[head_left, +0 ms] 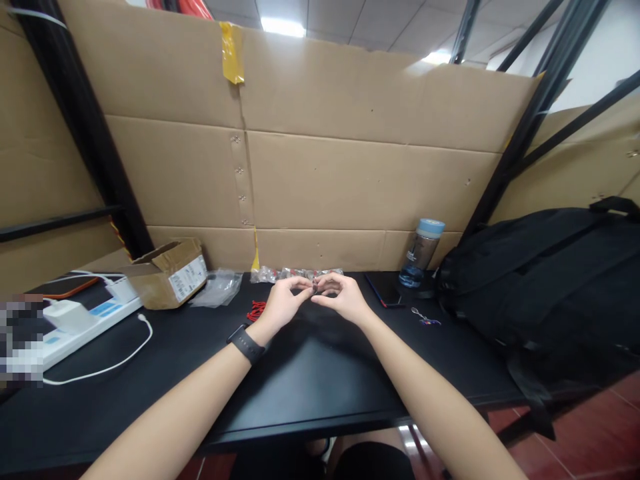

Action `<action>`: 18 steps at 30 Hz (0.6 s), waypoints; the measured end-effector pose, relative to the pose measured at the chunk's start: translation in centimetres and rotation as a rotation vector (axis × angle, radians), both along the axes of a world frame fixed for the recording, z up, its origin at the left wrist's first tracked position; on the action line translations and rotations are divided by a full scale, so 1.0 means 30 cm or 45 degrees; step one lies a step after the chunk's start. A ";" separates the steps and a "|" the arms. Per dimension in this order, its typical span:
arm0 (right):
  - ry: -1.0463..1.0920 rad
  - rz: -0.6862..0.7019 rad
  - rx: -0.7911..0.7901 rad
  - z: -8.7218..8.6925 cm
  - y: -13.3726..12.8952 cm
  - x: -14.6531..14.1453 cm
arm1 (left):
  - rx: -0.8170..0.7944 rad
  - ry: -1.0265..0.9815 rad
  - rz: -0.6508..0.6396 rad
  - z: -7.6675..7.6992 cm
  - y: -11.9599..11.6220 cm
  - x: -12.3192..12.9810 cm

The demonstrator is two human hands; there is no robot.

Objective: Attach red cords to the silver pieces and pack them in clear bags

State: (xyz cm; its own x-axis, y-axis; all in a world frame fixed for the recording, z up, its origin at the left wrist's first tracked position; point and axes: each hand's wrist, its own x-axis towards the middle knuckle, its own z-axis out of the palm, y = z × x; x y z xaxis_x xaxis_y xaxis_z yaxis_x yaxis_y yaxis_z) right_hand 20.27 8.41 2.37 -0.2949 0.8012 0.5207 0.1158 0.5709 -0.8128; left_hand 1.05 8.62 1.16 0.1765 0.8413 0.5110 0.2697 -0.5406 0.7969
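Both hands meet above the middle of the black table, around a small shiny dark piece (315,286); its exact kind is too small to make out. My left hand (286,304), with a dark watch on its wrist, pinches the piece between thumb and fingertips. From the other side, my right hand (347,301) has its curled fingertips at the piece, the thumb a little lower. Red cord (256,311) lies just left of my left hand. Behind the hands are several small clear bags (293,273) of parts, partly hidden by the fingers.
At left stand an open cardboard box (173,275), a clear plastic bag (219,288) and a white power strip (95,328) with a cable. At right are a phone (384,290), a small keychain (427,318), a water bottle (421,255) and a black backpack (545,287). Cardboard (350,180) walls the back.
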 end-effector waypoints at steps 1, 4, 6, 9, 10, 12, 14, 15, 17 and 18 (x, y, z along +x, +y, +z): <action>0.006 -0.003 -0.013 -0.002 0.001 0.000 | 0.023 0.052 0.033 0.003 -0.004 0.000; 0.020 -0.003 -0.049 -0.006 0.005 -0.002 | 0.124 0.219 0.158 0.011 -0.019 0.002; 0.034 0.002 -0.065 -0.009 0.006 -0.003 | 0.179 0.295 0.208 0.014 -0.027 0.005; 0.055 0.013 -0.071 -0.012 0.007 -0.005 | 0.223 0.370 0.264 0.011 -0.031 0.011; 0.060 0.015 -0.072 -0.015 0.008 -0.006 | 0.230 0.387 0.287 0.008 -0.030 0.012; 0.059 0.021 -0.070 -0.021 0.012 -0.007 | 0.232 0.423 0.325 0.003 -0.027 0.013; 0.044 0.026 -0.051 -0.028 0.017 -0.006 | 0.222 0.461 0.337 -0.001 -0.024 0.013; 0.031 0.028 -0.033 -0.031 0.019 -0.005 | 0.214 0.477 0.337 -0.002 -0.024 0.012; -0.007 0.033 0.013 -0.032 0.020 -0.002 | 0.197 0.502 0.338 -0.001 -0.024 0.011; -0.028 0.034 0.034 -0.030 0.018 -0.001 | 0.186 0.512 0.341 0.001 -0.024 0.010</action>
